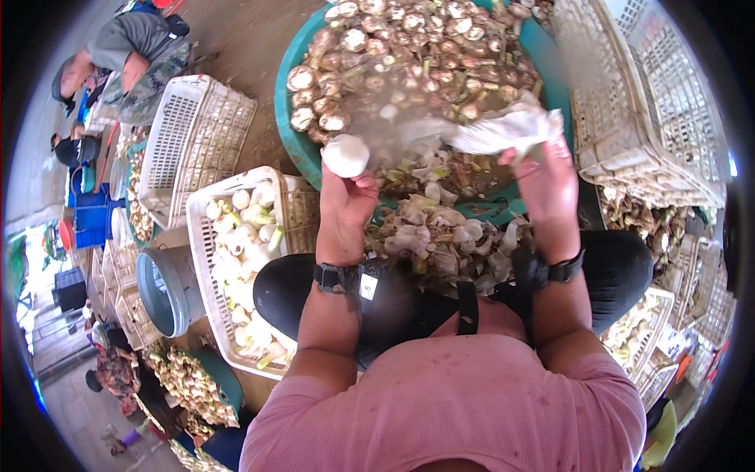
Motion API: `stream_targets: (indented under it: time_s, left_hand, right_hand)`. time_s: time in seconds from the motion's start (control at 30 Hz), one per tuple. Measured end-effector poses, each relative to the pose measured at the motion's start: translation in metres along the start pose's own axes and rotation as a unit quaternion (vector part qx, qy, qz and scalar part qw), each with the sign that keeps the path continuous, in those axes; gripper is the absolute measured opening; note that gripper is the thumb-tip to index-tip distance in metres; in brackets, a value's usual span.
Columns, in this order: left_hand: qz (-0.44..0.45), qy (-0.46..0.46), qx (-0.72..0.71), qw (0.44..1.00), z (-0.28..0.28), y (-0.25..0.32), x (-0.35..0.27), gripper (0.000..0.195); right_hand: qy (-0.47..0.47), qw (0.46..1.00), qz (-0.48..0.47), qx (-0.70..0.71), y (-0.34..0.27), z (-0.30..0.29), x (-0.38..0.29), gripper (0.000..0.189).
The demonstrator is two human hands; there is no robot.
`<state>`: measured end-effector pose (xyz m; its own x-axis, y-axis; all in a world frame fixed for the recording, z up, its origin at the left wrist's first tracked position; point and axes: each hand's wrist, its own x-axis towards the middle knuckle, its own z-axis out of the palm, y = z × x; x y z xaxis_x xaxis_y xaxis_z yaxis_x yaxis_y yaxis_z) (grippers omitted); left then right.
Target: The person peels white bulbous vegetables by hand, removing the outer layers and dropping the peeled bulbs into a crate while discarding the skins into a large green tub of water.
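Observation:
My left hand holds a smooth white garlic bulb upright on its fingertips. A long strip of whitish garlic skin hangs from my right hand, pinched between thumb and fingers and partly blurred. Both hands are above the near side of a big teal plastic tub. Dirty, unpeeled garlic bulbs fill the tub's far part. Loose peelings are heaped at its near rim, between my knees.
A white crate of cleaned bulbs stands left of my knee. Stacked crates rise close on the right. A grey bucket, more crates and a seated person are farther left. More cleaned bulbs lie behind my right side.

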<state>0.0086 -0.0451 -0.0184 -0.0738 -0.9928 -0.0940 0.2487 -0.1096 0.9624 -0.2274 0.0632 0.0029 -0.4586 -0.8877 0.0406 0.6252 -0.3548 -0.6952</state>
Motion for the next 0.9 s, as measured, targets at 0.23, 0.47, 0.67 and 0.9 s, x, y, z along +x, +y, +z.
stream_targets:
  time_s: [0.23,0.47,0.67,0.9]
  left_hand:
    - [0.011,-0.239,-0.692,0.681,-0.087,0.072,0.020,0.015]
    - [-0.106,-0.062,-0.354,0.927,-0.009,0.022,0.031,0.064]
    - [-0.252,0.008,0.030,0.967,0.038,-0.056,0.024,0.057]
    - [-0.323,-0.037,0.056,0.944,0.042,-0.066,0.017,0.030]
  right_hand:
    - [-0.203,0.500,0.201,-0.817,0.066,-0.073,0.070,0.025]
    - [-0.246,0.169,0.172,-0.939,0.135,-0.201,0.186,0.026]
    - [-0.118,0.661,0.125,-0.730,0.140,-0.112,0.097,0.039]
    - [-0.235,0.685,0.062,-0.687,0.113,-0.001,0.009,0.020]
